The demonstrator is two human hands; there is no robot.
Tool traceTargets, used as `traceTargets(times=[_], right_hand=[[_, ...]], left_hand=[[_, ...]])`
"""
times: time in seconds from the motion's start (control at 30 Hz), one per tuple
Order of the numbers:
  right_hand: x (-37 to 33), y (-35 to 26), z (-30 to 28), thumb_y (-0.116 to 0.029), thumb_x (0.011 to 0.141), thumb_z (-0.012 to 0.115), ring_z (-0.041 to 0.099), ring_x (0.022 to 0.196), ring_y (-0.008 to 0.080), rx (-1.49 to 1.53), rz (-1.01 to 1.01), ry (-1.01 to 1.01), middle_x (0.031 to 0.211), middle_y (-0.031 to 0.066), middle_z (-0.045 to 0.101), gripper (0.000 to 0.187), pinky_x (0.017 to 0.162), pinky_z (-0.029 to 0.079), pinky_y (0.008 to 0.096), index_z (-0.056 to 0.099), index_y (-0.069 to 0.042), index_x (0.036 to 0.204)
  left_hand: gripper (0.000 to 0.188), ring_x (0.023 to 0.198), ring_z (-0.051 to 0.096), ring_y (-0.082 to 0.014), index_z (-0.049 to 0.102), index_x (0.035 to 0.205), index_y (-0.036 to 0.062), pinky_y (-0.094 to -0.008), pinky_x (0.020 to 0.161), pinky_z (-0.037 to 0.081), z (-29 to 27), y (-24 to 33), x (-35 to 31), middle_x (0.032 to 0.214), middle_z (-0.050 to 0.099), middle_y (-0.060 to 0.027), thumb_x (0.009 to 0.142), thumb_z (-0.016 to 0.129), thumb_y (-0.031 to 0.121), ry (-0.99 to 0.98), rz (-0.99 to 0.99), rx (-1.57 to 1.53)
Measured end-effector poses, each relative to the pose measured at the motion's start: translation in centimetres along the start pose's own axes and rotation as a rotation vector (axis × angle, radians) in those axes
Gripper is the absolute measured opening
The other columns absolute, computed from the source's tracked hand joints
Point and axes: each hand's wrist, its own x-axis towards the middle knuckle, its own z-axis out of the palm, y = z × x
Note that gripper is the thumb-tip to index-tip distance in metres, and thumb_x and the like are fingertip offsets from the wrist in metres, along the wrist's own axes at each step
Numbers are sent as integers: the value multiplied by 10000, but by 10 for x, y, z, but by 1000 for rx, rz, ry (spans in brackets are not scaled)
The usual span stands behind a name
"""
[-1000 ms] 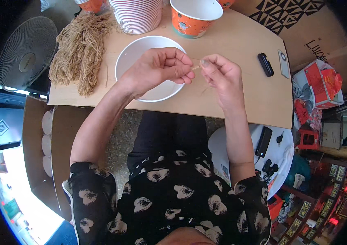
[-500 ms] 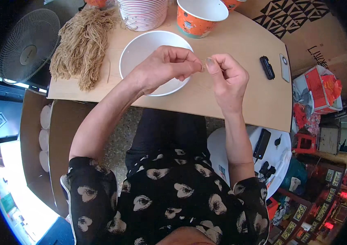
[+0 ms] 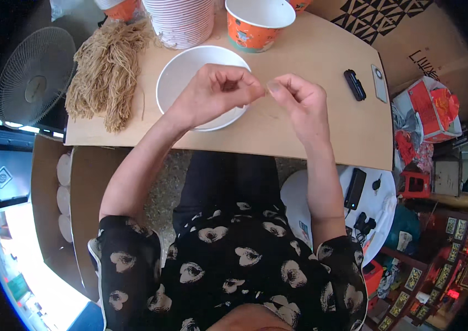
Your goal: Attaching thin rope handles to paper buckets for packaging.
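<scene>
Over the near part of the white bowl (image 3: pixel 174 83), my left hand (image 3: pixel 214 95) is pinched closed, thumb against forefinger. My right hand (image 3: pixel 303 107) makes a similar pinch just to its right, above the wooden table (image 3: pixel 322 129). The fingertips almost meet, and a thin light strand seems to run between them, too fine to name. At the left of the table lies a thick bundle of tan cords (image 3: pixel 107 74). Past the bowl stand a stack of white paper tubs (image 3: pixel 181 25) and an orange paper tub (image 3: pixel 253 36) with a white inside.
A black case-like object (image 3: pixel 354 85) and a flat silver device (image 3: pixel 379 83) lie near the table's right edge. Left of the table stands a fan (image 3: pixel 36 83), above an open cardboard box (image 3: pixel 93 193). A white round stool-like surface (image 3: pixel 374 212) holds a black adapter (image 3: pixel 355 187).
My hands have shifted slightly left and drawn closer together, both still pinched. The whole view has tilted a little, moving the tubs and bowl in the picture.
</scene>
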Motion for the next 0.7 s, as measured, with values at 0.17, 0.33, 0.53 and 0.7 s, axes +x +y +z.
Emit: traceTargets(times=[0.17,0.33,0.53,0.7], right_hand=[[-30,7,-35,-65,889,705,503,685,11,-75,40,-91,779,-35,600,97,599,398,175,664,19,915],[-43,6,-32,-64,890,713,497,684,9,-58,-9,-87,773,-36,590,100,592,385,168,659,20,901],[-43,-21,-16,-73,905,706,519,680,7,36,-149,50,758,-45,608,106,596,416,168,657,19,887],[-30,-36,-4,-64,906,700,564,708,18,71,-230,100,776,-16,645,100,624,453,170,655,24,895]], left_hand=[[308,759,660,-166,721,1007,43,-302,671,524,7,22,-22,914,702,-64,763,827,198,76,358,481],[346,858,651,-291,716,1010,71,-401,726,532,38,11,-32,937,664,-105,701,826,178,284,534,760],[224,780,658,-291,733,935,63,-391,700,532,38,4,-27,848,687,-107,731,803,123,242,600,697],[125,754,682,-211,746,934,20,-310,698,535,38,8,-26,841,725,-107,824,763,77,266,512,441]])
